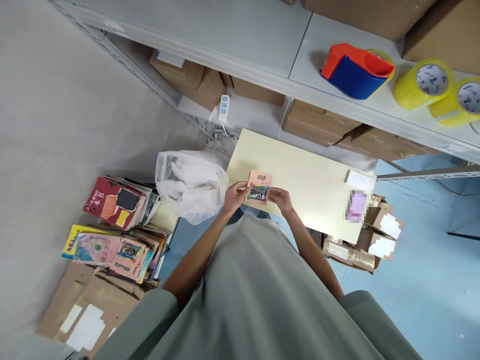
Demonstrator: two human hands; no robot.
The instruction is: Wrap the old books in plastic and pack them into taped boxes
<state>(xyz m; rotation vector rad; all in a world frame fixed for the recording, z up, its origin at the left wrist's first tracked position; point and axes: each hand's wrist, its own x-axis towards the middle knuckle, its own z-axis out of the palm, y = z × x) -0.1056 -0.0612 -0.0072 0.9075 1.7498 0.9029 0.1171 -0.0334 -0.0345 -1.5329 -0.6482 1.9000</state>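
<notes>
Unevenly stacked books (114, 202), between eight and nine o'clock from the pink paperback (259, 188), could slide. The left hand (235, 196) and right hand (282, 198) pinch the paperback's opposite sides at the table's (303, 185) nine o'clock; unequal pulling could crease it. Ragged-edged rectangular books, crinkly translucent plastic bag (195, 195), thin paperback, smooth cream table.
</notes>
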